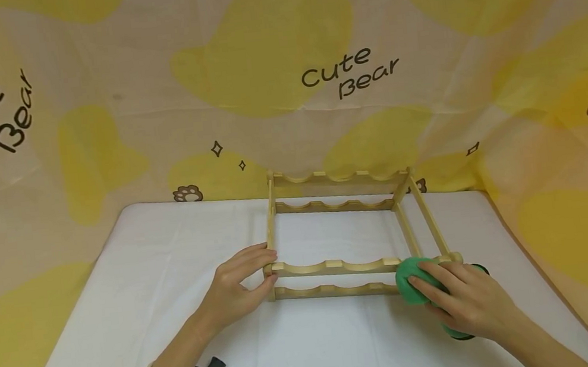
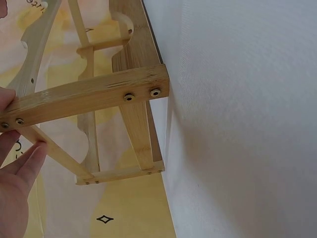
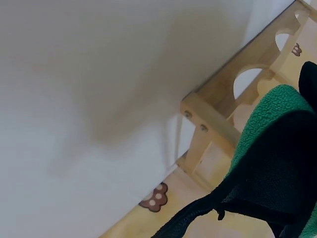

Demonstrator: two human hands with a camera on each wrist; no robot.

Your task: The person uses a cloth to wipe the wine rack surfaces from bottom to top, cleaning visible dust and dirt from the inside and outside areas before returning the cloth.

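On the white worktop (image 1: pixel 172 250), a wooden rack (image 1: pixel 330 268) is set close to the far edge, nearer the right edge than the left. The two hands are held well apart. The rack's near left upper corner is pinched between thumb and fingers of the left hand (image 1: pixel 236 285). A bunched green cloth (image 1: pixel 409 282) is gripped by the right hand (image 1: pixel 470 296), over the rack's near right upper corner. Beyond the far edge, a yellow-patched fabric (image 1: pixel 263 43) is seen.
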